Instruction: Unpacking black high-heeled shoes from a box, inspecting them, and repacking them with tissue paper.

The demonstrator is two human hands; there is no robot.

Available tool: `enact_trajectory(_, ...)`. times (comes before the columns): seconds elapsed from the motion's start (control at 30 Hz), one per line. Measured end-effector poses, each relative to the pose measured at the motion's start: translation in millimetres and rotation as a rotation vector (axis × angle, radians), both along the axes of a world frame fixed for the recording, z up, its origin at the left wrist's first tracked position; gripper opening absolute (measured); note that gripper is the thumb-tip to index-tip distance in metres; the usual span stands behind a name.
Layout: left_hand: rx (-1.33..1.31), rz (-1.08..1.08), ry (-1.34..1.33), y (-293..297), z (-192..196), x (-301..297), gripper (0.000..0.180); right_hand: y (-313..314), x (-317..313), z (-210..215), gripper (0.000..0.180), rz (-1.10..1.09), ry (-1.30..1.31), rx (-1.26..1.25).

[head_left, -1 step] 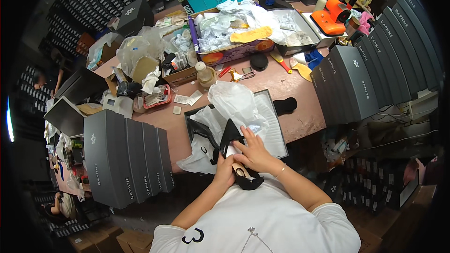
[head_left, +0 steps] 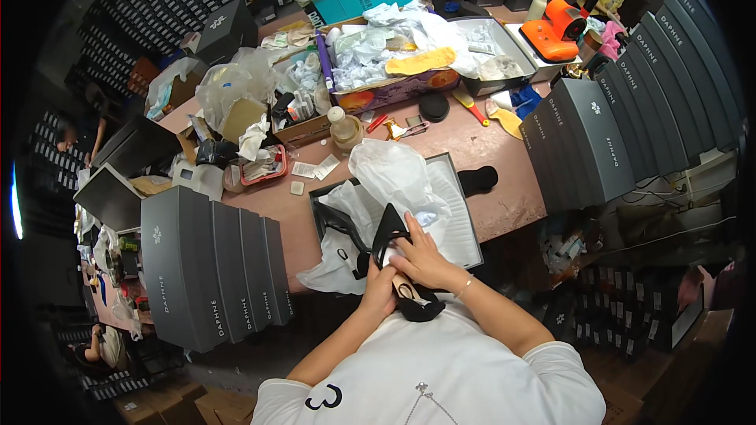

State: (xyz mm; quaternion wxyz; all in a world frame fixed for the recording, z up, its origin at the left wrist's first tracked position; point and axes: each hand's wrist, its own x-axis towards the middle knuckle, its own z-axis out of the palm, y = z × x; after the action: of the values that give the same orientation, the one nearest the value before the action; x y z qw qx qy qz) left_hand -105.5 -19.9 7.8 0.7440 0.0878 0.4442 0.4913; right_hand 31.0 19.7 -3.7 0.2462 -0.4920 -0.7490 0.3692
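A black pointed-toe shoe [head_left: 388, 226] with a strap at its back lies between my two hands, close to my body, its toe pointing away from me. My left hand [head_left: 379, 290] is closed round its left side near the middle. From the right, my right hand [head_left: 429, 263] grips the shoe's front part, its fingers bent at the opening and one finger stretched along the toe. Beyond is an open grey shoebox [head_left: 466, 208] lined with white tissue paper [head_left: 394, 169]. Another black shoe [head_left: 339, 222] lies on the tissue at the box's left side.
Grey shoeboxes [head_left: 185, 267] stand in a row on the left, with more boxes [head_left: 579, 142] on the right. Behind the open box are a pump bottle [head_left: 345, 127], a black round tin [head_left: 434, 107], a brush [head_left: 472, 107] and a carton of crumpled paper [head_left: 394, 88].
My right hand's fingers have shifted slightly and bent more over the shoe's opening. The shoe has tilted a little; my left hand keeps its hold.
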Motion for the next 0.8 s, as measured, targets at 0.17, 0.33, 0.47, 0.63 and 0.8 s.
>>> enact_trajectory(0.17, 0.102, -0.058, 0.05, 8.7, 0.7, 0.6, 0.051, 37.9, -37.8, -15.9, 0.083, -0.031, -0.09, -0.298)
enact_trajectory(0.33, 0.014, -0.106, 0.052, 17.2, 6.2, -11.7, 0.044, 52.9, -48.9, -11.1, 0.09, 0.032, -0.203, -0.419)
enact_trajectory(0.47, 0.061, -0.088, 0.1, 9.7, 17.3, -9.8, 0.042, 49.7, -47.6, -9.1, 0.079, 0.03, -0.058, -0.334)
enact_trajectory(0.63, -0.003, 0.03, 0.007, 3.6, 6.6, -10.9, 0.034, -2.3, -9.6, -4.4, 0.053, 0.124, 0.025, -0.077)
enact_trajectory(0.8, -0.106, -0.192, -0.049, -1.5, -6.0, -27.0, 0.029, -1.6, 3.6, 1.2, 0.046, 0.092, 0.002, 0.054)
